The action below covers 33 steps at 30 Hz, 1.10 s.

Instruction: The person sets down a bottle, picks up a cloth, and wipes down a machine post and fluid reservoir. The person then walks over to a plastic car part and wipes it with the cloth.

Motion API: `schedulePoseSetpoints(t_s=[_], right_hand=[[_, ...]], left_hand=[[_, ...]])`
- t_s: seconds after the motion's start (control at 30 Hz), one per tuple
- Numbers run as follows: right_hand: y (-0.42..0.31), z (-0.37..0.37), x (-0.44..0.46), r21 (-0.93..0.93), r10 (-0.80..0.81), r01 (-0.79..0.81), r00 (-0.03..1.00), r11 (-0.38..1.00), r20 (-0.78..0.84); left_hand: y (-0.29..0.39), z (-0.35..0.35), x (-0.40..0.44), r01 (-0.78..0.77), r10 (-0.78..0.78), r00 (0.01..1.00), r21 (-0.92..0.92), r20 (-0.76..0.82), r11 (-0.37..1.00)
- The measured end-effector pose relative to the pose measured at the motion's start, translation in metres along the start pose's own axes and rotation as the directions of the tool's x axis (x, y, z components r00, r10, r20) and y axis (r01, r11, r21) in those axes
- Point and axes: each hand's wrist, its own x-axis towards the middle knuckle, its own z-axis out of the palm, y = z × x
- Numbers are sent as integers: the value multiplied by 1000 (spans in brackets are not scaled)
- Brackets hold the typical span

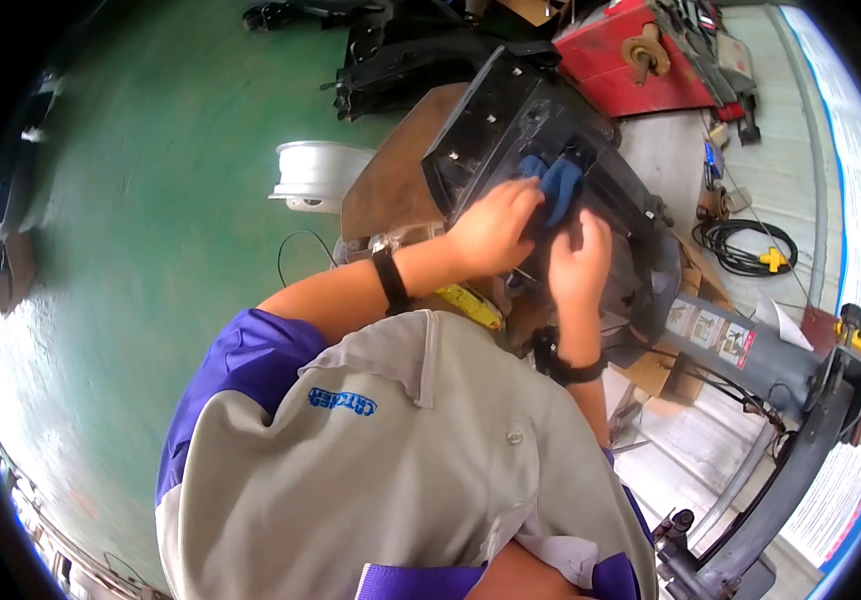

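Observation:
A crumpled blue cloth, perhaps a glove, lies over a black plastic panel with small metal clips along its edges. At the cloth's left side is my left hand, fingers bent and tips against the fabric, seemingly pinching it. My right hand is just below the cloth's lower end, its thumb and fingers apart and nothing visible between them. The exact contact under the left fingers is partly hidden.
A silver wheel rim stands on the green floor beside a brown board. Beyond are black parts and a red box. On the right are a coiled black cable and a grey machine arm.

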Motion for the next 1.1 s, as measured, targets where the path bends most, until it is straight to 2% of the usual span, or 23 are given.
schedulePoseSetpoints(t_s=[0.03, 0.13, 0.17, 0.2, 0.27, 0.37, 0.47, 0.5, 0.53, 0.6, 0.63, 0.67, 0.73, 0.8, 0.83, 0.93, 1.0, 1.03, 1.07, 1.1], right_hand=[[-6, 2, -10, 2, -73, 73, 997, 997, -20], [-30, 4, -21, -89, -200, 204, 979, 975, 47], [-32, 5, -20, -100, -241, 246, 968, 964, 67], [-37, 5, -15, -105, -261, 268, 962, 958, 78], [-45, 5, -3, -161, -347, 373, 923, 914, 166], [-51, 20, 8, -210, -425, 485, 863, 849, 272], [-47, 53, 7, -283, -485, 571, 814, 770, 320], [-46, 62, 6, -317, -513, 601, 796, 734, 320], [-44, 70, 5, -347, -522, 617, 785, 707, 333], [-35, 90, -1, -335, -518, 639, 763, 692, 386], [-35, 98, -2, -395, -502, 655, 752, 645, 428], [-36, 101, -3, -374, -453, 629, 764, 682, 459], [-46, 102, 7, -343, -363, 569, 783, 748, 506], [-59, 80, 19, -190, -405, 522, 804, 831, 436], [-73, 58, 24, -105, -431, 504, 815, 858, 387], [-94, 6, 21, 60, -402, 401, 876, 914, 267], [-88, -14, 10, 67, -350, 343, 920, 937, 177], [-81, -19, 4, 45, -334, 331, 929, 943, 158], [-72, -19, -2, 28, -320, 320, 937, 947, 136], [-61, -18, -8, 11, -295, 297, 944, 955, 145]], left_hand=[[7, -1, -10, -16, 15, 1000, 42, 18, 999], [-21, 13, -31, 72, -74, 997, 98, 16, 993], [-35, 15, -32, 113, -123, 989, 111, 86, 987], [-43, 14, -32, 81, -102, 987, 166, 126, 983], [-53, 20, -32, 145, -175, 974, 195, 144, 970], [-79, 28, -37, 92, -225, 925, 395, 307, 914], [-126, 61, -59, 152, -286, 917, 419, 279, 895], [-116, 50, -54, 175, -321, 897, 424, 304, 889], [-105, 40, -45, 318, -452, 825, 382, 340, 868], [-101, 21, -32, 292, -485, 716, 415, 503, 862], [-118, 25, -40, 148, -343, 829, 418, 441, 896], [-136, 29, -43, -56, -227, 824, 474, 519, 879], [-142, 26, -40, -1, -201, 846, 379, 493, 925], [-119, 19, -36, 286, -359, 841, 231, 404, 930], [-128, 36, -50, 396, -357, 913, -219, 199, 892], [-67, 9, -34, 457, -381, 887, -606, 261, 651], [-51, -9, -20, 685, -346, 728, -651, 592, 326], [-32, -31, -7, 760, -382, 650, -566, 657, 320], [-38, -31, -7, 739, -392, 674, -573, 626, 355], [-43, -30, -4, 743, -412, 668, -581, 619, 332]])
